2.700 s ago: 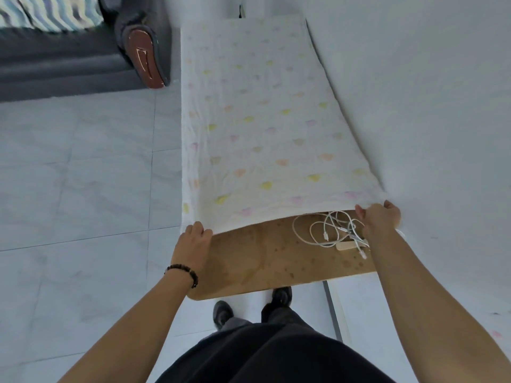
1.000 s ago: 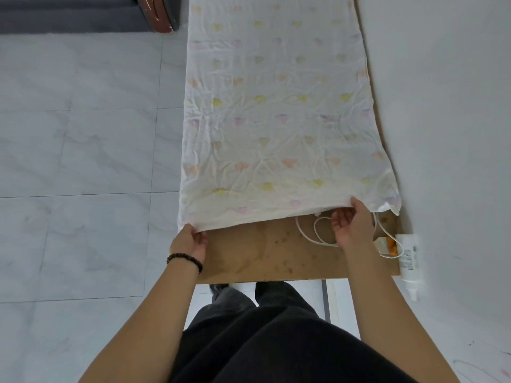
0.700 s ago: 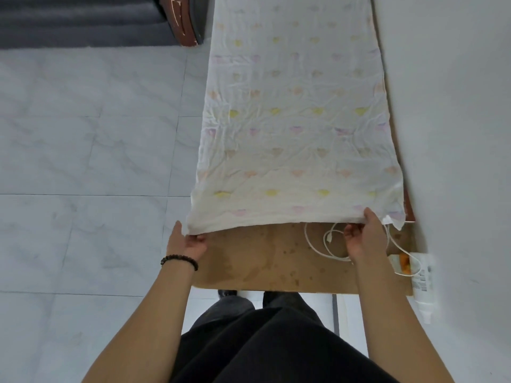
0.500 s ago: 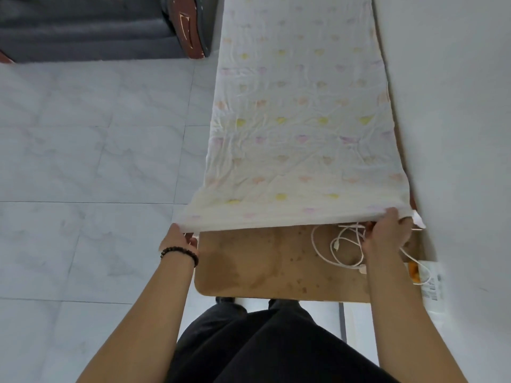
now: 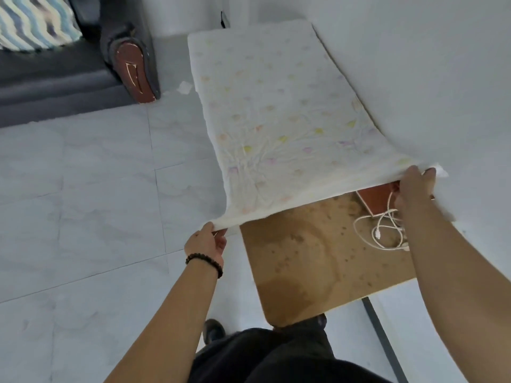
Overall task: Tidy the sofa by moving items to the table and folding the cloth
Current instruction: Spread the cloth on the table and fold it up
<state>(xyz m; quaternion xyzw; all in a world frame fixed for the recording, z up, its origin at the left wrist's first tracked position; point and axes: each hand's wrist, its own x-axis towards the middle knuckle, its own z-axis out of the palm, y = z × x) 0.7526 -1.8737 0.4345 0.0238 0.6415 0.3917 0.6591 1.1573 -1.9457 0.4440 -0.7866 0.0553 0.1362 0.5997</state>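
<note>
White cloth with pastel spots lies lengthwise over the wooden table, running away from both hands. Its near-left corner is pinched by the left hand, thumb on top, just off the table's left edge. Its near-right corner is gripped by the right hand, fingers curled over the hem. The near hem is lifted off the tabletop and spans the 2 hands; creases fan out ahead of the left hand. Under the right hand: 1 red-brown flat item, partly covered by the cloth, and a coiled white cable beside the wrist. Bare tabletop shows between the 2 forearms. Beaded bracelet on the left wrist. Dark sofa with a striped cushion sits far ahead-left of the left hand, well apart from the cloth.
</note>
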